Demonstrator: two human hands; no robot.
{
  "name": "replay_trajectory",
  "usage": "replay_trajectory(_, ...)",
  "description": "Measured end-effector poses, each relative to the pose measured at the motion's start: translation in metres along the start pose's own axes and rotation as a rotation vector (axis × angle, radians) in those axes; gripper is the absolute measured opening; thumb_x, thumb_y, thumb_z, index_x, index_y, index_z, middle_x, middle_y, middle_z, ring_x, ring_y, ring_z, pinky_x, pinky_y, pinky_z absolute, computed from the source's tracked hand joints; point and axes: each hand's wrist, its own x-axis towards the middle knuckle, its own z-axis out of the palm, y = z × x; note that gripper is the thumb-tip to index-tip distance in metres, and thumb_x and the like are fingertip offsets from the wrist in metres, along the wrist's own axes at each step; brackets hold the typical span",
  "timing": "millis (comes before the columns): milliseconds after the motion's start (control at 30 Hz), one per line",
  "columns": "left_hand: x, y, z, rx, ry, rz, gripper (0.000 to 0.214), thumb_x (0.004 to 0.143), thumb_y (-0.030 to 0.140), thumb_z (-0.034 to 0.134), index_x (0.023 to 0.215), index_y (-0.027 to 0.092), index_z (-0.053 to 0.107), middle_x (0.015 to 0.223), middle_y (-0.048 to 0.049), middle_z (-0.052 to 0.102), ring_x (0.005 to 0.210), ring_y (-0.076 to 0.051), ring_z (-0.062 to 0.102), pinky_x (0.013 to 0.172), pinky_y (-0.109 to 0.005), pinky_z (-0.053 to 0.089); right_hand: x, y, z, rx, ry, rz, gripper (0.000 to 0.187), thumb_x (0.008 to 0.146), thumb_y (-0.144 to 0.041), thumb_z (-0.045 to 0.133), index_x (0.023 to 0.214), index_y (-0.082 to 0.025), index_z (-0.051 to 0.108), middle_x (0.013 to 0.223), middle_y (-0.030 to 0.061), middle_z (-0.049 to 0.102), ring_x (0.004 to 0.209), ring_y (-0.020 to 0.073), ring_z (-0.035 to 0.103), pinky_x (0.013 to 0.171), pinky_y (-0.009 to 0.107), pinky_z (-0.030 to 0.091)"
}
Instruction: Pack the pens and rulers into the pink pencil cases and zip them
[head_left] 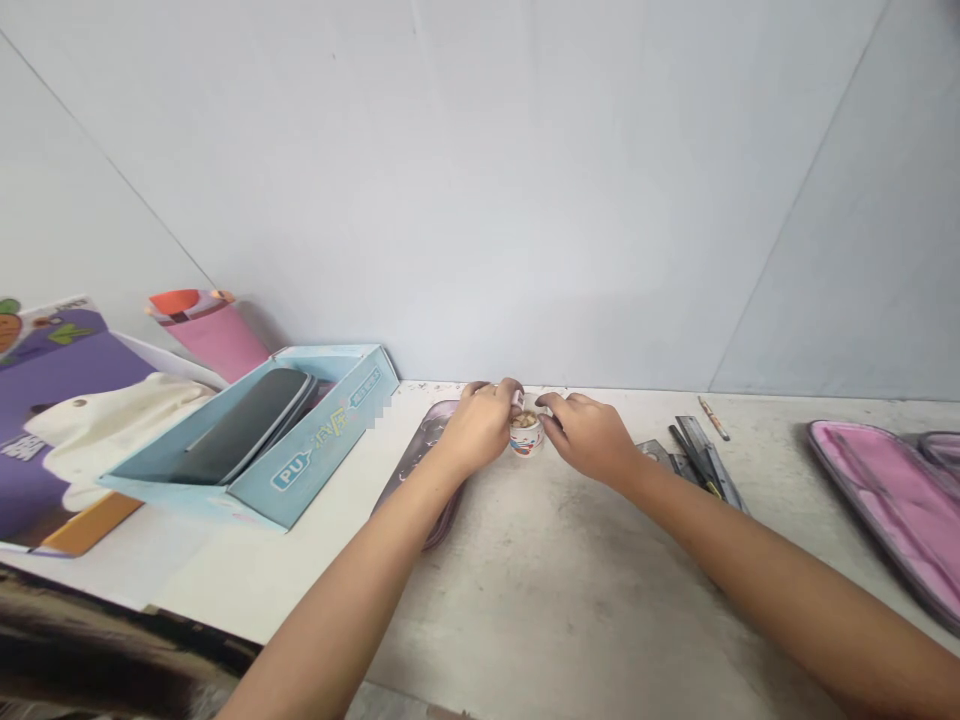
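A small white tub (526, 440) with a colourful print stands upright on the table, and several beige pieces (525, 420) show inside it. My left hand (487, 420) is closed at the tub's left rim, with a small whitish piece (517, 400) at its fingertips; its exact kind is too small to make out. At the tub's right rim, the thumb and index finger of my right hand (589, 432) curl around the edge. Something clear, perhaps a lid, rises at the back of the tub, partly hidden. A dark patterned pencil case (416, 455) lies under my left forearm.
On the left, a light-blue box (315, 460) holds a grey case (266, 425); a purple box (45, 400) with white cloth and a pink roll (217, 335) are beside it. Rulers and pens (705, 460), a patterned pen (713, 418) and an open pink case (885, 490) lie right.
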Motion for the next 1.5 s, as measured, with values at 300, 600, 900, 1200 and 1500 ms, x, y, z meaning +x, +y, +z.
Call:
replay_trajectory(300, 0.007, 0.006, -0.028, 0.249, 0.071, 0.007, 0.022, 0.079, 0.014, 0.040, 0.099, 0.012, 0.051, 0.083, -0.0109, 0.064, 0.084, -0.023, 0.059, 0.088, -0.039, 0.034, 0.001, -0.002, 0.011, -0.070, -0.126, -0.055, 0.033, 0.093, -0.035, 0.022, 0.099, -0.021, 0.052, 0.088, 0.0064, 0.065, 0.084, 0.0187, 0.059, 0.060, 0.025, 0.032)
replay_trajectory(600, 0.001, 0.001, -0.003, 0.222, -0.080, -0.070, 0.024, 0.082, 0.018, 0.038, 0.101, 0.013, 0.051, 0.081, -0.0122, 0.065, 0.080, -0.026, 0.061, 0.074, -0.036, 0.040, 0.006, -0.004, 0.012, -0.121, -0.176, -0.035, 0.032, 0.093, -0.034, 0.021, 0.104, -0.021, 0.048, 0.083, 0.0078, 0.066, 0.077, 0.0193, 0.061, 0.058, 0.026, 0.033)
replay_trajectory(900, -0.011, -0.015, -0.006, -0.199, 0.130, -0.295, 0.026, 0.086, 0.027, 0.038, 0.108, 0.021, 0.049, 0.095, -0.0065, 0.064, 0.086, -0.021, 0.060, 0.072, -0.030, 0.043, 0.041, 0.004, 0.011, -0.129, -0.102, 0.113, 0.035, 0.093, -0.036, 0.021, 0.108, -0.019, 0.048, 0.085, 0.0093, 0.067, 0.076, 0.0191, 0.062, 0.061, 0.026, 0.035)
replay_trajectory(1200, -0.018, 0.003, -0.009, -0.387, 0.114, -0.305, 0.024, 0.083, 0.025, 0.041, 0.104, 0.020, 0.053, 0.092, -0.0041, 0.064, 0.086, -0.019, 0.059, 0.076, -0.030, 0.043, 0.044, 0.014, 0.009, 0.022, -0.077, 0.165, 0.033, 0.091, -0.037, 0.028, 0.109, -0.020, 0.050, 0.083, 0.0086, 0.068, 0.075, 0.0207, 0.063, 0.062, 0.028, 0.038)
replay_trajectory(1500, 0.046, 0.096, 0.007, -0.752, 0.106, -0.122, 0.027, 0.083, 0.023, 0.041, 0.106, 0.019, 0.053, 0.086, -0.0021, 0.063, 0.080, -0.013, 0.059, 0.077, -0.027, 0.045, -0.034, 0.078, -0.056, 0.619, 0.119, 0.122, 0.024, 0.080, -0.030, 0.050, 0.103, -0.021, 0.049, 0.095, 0.0012, 0.066, 0.081, 0.0109, 0.060, 0.069, 0.023, 0.043)
